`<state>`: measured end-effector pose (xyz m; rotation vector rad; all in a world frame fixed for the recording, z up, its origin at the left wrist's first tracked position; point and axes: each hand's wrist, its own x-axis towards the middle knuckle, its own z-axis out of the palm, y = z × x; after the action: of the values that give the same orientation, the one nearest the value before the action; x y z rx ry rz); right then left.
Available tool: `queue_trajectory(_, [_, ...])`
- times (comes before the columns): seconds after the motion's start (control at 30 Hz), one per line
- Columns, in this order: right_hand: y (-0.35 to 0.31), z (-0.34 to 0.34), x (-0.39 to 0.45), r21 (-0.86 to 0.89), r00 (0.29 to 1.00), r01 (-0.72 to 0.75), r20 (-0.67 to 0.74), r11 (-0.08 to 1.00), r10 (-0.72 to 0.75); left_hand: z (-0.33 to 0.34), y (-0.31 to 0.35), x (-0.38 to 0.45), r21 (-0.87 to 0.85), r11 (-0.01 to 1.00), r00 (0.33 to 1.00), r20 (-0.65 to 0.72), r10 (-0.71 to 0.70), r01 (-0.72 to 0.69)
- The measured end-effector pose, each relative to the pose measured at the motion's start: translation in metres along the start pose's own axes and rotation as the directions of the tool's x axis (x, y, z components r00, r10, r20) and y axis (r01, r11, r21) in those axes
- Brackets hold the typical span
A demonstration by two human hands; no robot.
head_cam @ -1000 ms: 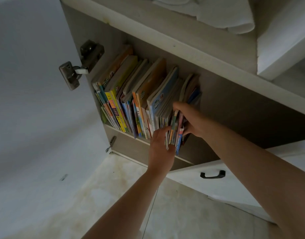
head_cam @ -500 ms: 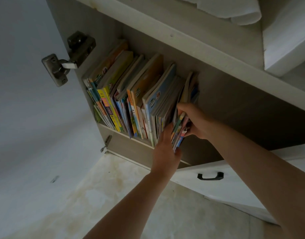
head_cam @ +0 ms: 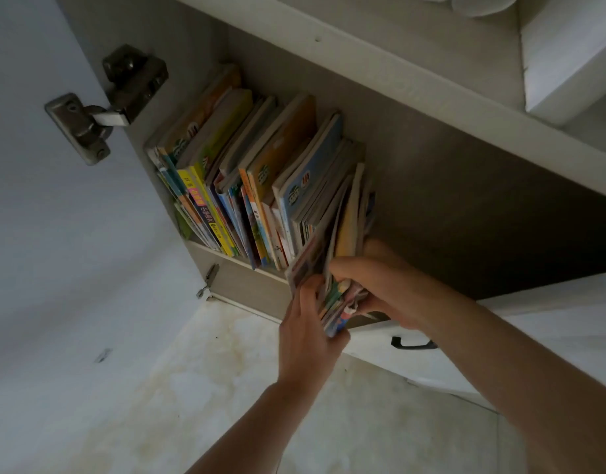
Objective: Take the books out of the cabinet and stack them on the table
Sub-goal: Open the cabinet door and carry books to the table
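Pale grey laminate forms the open cabinet (head_cam: 431, 138) seen by the head camera, its white door (head_cam: 72, 268) swung out to the left on a dark metal hinge (head_cam: 106, 100). A folded white cloth (head_cam: 479, 3) lies on the shelf above, and a white drawer front with a black handle (head_cam: 411, 343) sits below the compartment, partly hidden by the right forearm. Beige, stained floor tile (head_cam: 199, 388) shows underneath.

A row of thin, colourful paperback books (head_cam: 247, 186) stands leaning in the compartment's left half, filling it from the left wall to about the middle. At the row's right end, a small bundle of slim books (head_cam: 339, 268) tilts forward over the shelf edge, apart from the rest at its lower end. The left hand (head_cam: 308, 333) cups the bundle from below and the left, fingers curled against its spines. The right hand (head_cam: 383, 285) grips it from the right, thumb lying across its front edge.
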<state>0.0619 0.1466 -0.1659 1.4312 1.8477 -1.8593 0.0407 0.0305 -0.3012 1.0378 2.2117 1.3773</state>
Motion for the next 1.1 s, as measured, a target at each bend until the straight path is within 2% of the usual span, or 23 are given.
queue_trajectory(0.1, [0.002, 0.014, -0.003, 0.032, 1.000, 0.001, -0.019, 0.999, -0.001, -0.006, -0.005, -0.006, 0.031, 1.000, 0.999, -0.042, -0.005, 0.007])
queue_trajectory(0.2, [-0.001, 0.016, -0.002, 0.092, 1.000, -0.004, -0.031, 0.996, 0.007, -0.007, -0.006, -0.007, 0.196, 0.980, 0.991, -0.123, 0.058, -0.033])
queue_trajectory(0.23, [-0.002, 0.015, -0.002, 0.109, 0.999, -0.007, -0.035, 0.994, 0.011, -0.006, -0.007, -0.008, 0.198, 0.980, 0.985, -0.164, 0.049, -0.016])
queue_trajectory(0.3, [-0.003, 0.015, -0.001, 0.129, 0.999, -0.017, -0.045, 0.992, 0.022, -0.007, -0.005, -0.009, 0.047, 0.998, 0.972, -0.234, -0.019, 0.030])
queue_trajectory(0.37, [-0.003, 0.015, 0.001, 0.145, 0.998, -0.024, -0.050, 0.989, 0.032, -0.008, -0.003, -0.006, -0.195, 0.978, 0.959, -0.258, -0.117, 0.067])
queue_trajectory(0.43, [-0.002, 0.016, 0.003, 0.131, 0.998, -0.031, -0.059, 0.991, 0.039, -0.010, -0.001, -0.005, -0.418, 0.904, 0.958, -0.212, -0.193, 0.090])
queue_trajectory(0.47, [-0.002, 0.016, 0.004, 0.106, 0.997, -0.029, -0.064, 0.994, 0.036, -0.011, -0.001, -0.004, -0.468, 0.878, 0.964, -0.168, -0.206, 0.106])
queue_trajectory(0.5, [-0.002, 0.017, 0.005, 0.080, 0.997, -0.025, -0.071, 0.996, 0.031, -0.011, -0.001, -0.002, -0.455, 0.880, 0.972, -0.114, -0.206, 0.134])
queue_trajectory(0.6, [0.000, 0.023, 0.008, 0.035, 0.996, 0.036, -0.084, 0.999, -0.033, -0.003, -0.005, 0.005, -0.215, 0.956, 0.978, -0.020, -0.208, 0.199])
queue_trajectory(0.7, [0.000, 0.026, 0.007, -0.044, 0.991, 0.126, -0.041, 0.991, -0.128, 0.001, -0.010, 0.013, -0.261, 0.934, 0.964, -0.041, -0.262, 0.243])
queue_trajectory(0.77, [0.004, 0.015, 0.011, -0.073, 0.995, 0.088, -0.031, 0.993, -0.091, -0.003, -0.016, 0.017, -0.270, 0.932, 0.961, -0.067, -0.270, 0.243])
queue_trajectory(0.83, [0.014, -0.005, 0.020, 0.026, 0.996, 0.023, -0.086, 0.999, -0.021, -0.009, -0.021, 0.018, -0.282, 0.927, 0.961, -0.052, -0.272, 0.247])
queue_trajectory(0.9, [0.026, -0.022, 0.031, 0.141, 0.976, 0.031, -0.217, 0.989, 0.000, -0.014, -0.027, 0.017, -0.318, 0.907, 0.956, -0.010, -0.293, 0.275])
queue_trajectory(0.93, [0.033, -0.029, 0.037, 0.090, 0.952, 0.055, -0.305, 0.994, -0.025, -0.016, -0.031, 0.017, -0.340, 0.897, 0.954, 0.005, -0.300, 0.284])
queue_trajectory(1.0, [0.045, -0.035, 0.054, -0.132, 0.912, 0.054, -0.398, 0.990, -0.103, -0.021, -0.041, 0.015, -0.389, 0.874, 0.951, 0.019, -0.308, 0.291])
queue_trajectory(1.03, [0.049, -0.036, 0.060, -0.215, 0.905, 0.028, -0.409, 0.976, -0.116, -0.024, -0.044, 0.015, -0.413, 0.861, 0.949, 0.030, -0.315, 0.298])
queue_trajectory(1.1, [0.051, -0.041, 0.073, -0.229, 0.919, -0.036, -0.390, 0.973, -0.058, -0.028, -0.049, 0.016, -0.442, 0.840, 0.946, 0.068, -0.318, 0.314])
